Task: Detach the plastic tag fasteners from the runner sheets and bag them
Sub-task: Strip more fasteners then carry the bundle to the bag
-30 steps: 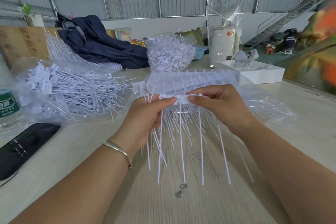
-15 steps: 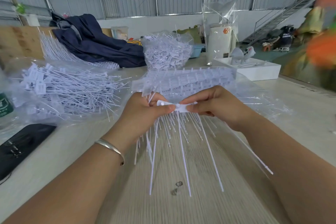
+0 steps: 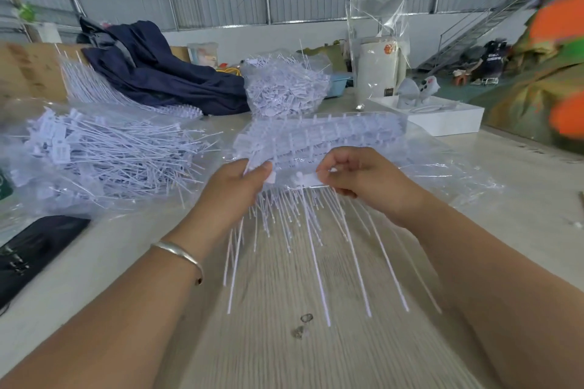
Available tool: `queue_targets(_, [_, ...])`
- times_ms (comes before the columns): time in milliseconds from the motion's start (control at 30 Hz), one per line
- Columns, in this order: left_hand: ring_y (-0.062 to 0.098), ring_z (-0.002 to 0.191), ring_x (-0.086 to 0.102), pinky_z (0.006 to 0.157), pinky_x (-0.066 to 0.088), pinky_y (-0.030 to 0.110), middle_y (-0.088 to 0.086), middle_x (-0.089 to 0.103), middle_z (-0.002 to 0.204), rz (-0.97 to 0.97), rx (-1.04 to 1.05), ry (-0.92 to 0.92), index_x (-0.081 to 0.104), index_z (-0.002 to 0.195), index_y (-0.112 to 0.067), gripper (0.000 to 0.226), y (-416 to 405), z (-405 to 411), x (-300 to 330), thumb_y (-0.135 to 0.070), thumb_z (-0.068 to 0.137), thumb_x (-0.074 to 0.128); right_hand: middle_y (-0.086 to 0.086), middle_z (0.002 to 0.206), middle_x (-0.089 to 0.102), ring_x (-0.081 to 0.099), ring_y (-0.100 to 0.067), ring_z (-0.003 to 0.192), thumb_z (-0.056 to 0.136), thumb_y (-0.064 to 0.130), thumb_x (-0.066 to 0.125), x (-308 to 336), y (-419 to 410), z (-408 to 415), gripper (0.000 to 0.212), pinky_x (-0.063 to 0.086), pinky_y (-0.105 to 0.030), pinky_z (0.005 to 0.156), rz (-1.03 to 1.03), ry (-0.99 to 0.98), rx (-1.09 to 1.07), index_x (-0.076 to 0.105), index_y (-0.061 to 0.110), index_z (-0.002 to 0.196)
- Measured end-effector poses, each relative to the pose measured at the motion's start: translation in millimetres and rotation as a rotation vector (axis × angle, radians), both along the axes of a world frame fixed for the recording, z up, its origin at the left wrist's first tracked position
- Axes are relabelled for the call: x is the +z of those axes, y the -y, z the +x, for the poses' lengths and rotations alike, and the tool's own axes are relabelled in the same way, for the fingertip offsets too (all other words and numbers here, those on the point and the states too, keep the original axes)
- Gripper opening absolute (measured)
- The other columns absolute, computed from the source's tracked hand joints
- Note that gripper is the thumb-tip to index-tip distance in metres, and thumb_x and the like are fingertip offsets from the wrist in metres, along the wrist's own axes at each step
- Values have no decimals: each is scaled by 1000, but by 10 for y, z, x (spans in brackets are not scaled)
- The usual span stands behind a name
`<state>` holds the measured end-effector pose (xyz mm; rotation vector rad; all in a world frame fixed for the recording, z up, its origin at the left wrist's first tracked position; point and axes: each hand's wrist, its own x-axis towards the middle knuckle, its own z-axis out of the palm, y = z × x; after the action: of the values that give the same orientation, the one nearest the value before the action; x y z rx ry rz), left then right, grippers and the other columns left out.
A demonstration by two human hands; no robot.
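My left hand [image 3: 235, 189] grips a bunch of white plastic tag fasteners [image 3: 271, 221] by their heads, long tails hanging down over the table. My right hand [image 3: 363, 180] pinches the white head end of a runner strip [image 3: 305, 181] whose tails [image 3: 357, 259] also hang down. The two hands are a small gap apart. Behind them lies a stack of runner sheets [image 3: 319, 136] inside a clear bag [image 3: 442, 174]. To the left, a clear bag of loose fasteners [image 3: 104, 155] lies on the table.
Another full bag of fasteners [image 3: 284, 88] stands at the back centre. Dark blue cloth [image 3: 158, 73], a white tray [image 3: 442, 117] and a white cylinder in plastic [image 3: 379, 69] sit behind. A black case [image 3: 34, 249] lies front left. Two small clear bits [image 3: 303, 324] lie on the wooden table [image 3: 284, 357].
My hands have pulled apart: the piece they pinched together has separated, the left keeping its bunch, the right its strip. The hanging tails have swung.
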<state>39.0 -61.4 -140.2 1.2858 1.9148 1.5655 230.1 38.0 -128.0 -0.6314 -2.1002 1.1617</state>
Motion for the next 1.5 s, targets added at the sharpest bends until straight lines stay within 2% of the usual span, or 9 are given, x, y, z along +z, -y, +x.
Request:
queue_targets(133, [13, 37, 44, 37, 31, 18, -1, 49, 55, -29, -98, 106, 42, 82, -13, 27, 27, 80, -10, -31, 98, 54, 11, 50, 44, 37, -5, 48, 91, 18, 64, -28, 5, -18, 15, 33, -17, 55, 55, 3, -41, 62, 14, 76])
queue_targets(333, [6, 41, 23, 36, 17, 17, -9, 33, 53, -97, -222, 373, 56, 66, -23, 26, 79, 141, 62, -19, 82, 75, 9, 54, 48, 38, -11, 53, 94, 16, 60, -38, 50, -36, 20, 33, -27, 60, 93, -39, -12, 59, 19, 75])
queue_targets(467, [4, 36, 19, 30, 14, 15, -10, 24, 51, -118, -208, 590, 31, 65, -26, 51, 45, 134, 28, -2, 80, 73, -1, 62, 51, 43, -14, 58, 95, 13, 57, -34, 72, -38, 19, 36, -29, 63, 108, -37, -2, 58, 17, 76])
queue_targets(600, [5, 38, 18, 31, 13, 15, -7, 23, 55, -166, -242, 605, 44, 74, -21, 32, 46, 166, 10, -36, 83, 70, 1, 59, 49, 44, -16, 58, 94, 15, 58, -73, 55, -60, 19, 37, -29, 63, 125, 26, -15, 59, 18, 75])
queue_targets(700, [5, 39, 20, 30, 15, 15, -9, 26, 54, -224, -327, 552, 59, 83, -15, 43, 57, 216, 2, -50, 66, 75, 11, 54, 48, 43, -11, 55, 93, 12, 58, -91, 39, -76, 19, 35, -26, 60, 143, 36, -14, 59, 18, 74])
queue_targets(1000, [7, 43, 18, 37, 17, 17, -8, 23, 54, -247, -438, 348, 60, 53, -26, 28, 115, 245, 38, -39, 65, 82, 14, 54, 48, 41, 0, 49, 93, 13, 60, -81, 44, -72, 15, 33, -12, 54, 230, 24, 23, 61, 6, 80])
queue_targets(1267, [4, 37, 20, 35, 13, 16, -10, 29, 49, -107, -267, 484, 47, 69, -20, 30, 82, 166, 44, -15, 83, 73, 12, 59, 48, 40, -7, 55, 88, 32, 69, -68, 23, -46, 26, 32, -20, 57, 283, 15, -40, 60, 11, 76])
queue_targets(1400, [3, 35, 18, 34, 11, 15, -11, 24, 49, -90, -297, 599, 43, 67, -21, 31, 112, 106, 97, -16, 81, 70, -20, 72, 55, 47, -20, 65, 90, 28, 67, -22, 1, -20, 24, 38, -30, 67, 211, 2, -18, 65, 5, 82])
queue_targets(1500, [2, 34, 16, 33, 11, 15, -10, 21, 50, -87, -377, 680, 38, 65, -22, 32, 129, 113, 123, -20, 73, 70, -8, 63, 54, 48, -16, 64, 90, 29, 67, 2, 22, -4, 24, 41, -21, 66, 117, -15, 7, 64, 7, 80])
